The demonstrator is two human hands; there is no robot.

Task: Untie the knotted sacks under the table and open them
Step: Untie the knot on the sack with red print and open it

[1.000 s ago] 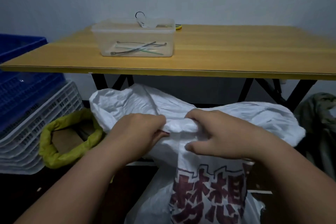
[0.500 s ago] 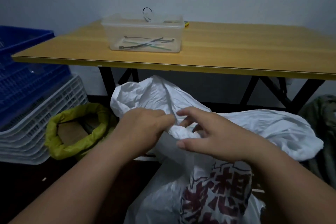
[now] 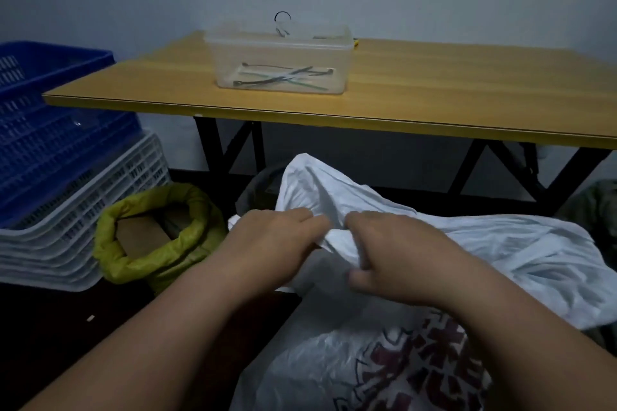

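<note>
Nearest the viewer, a white sack point(image 3: 500, 253) with dark red print lies on the floor in front of the table point(image 3: 434, 90), its bunched neck pinched by both hands. The left hand point(image 3: 273, 240) and right hand point(image 3: 397, 253) curl their fingers tight on the fabric, almost touching. Farther left stands an opened yellow-green sack point(image 3: 150, 237) beside stacked crates point(image 3: 66, 177); a clear box point(image 3: 280, 60) sits on the table.

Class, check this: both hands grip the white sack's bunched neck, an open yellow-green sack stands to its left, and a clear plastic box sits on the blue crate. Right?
Not quite. The clear plastic box sits on the yellow wooden table, not the blue crate; the head view shows it. The rest holds.
</note>
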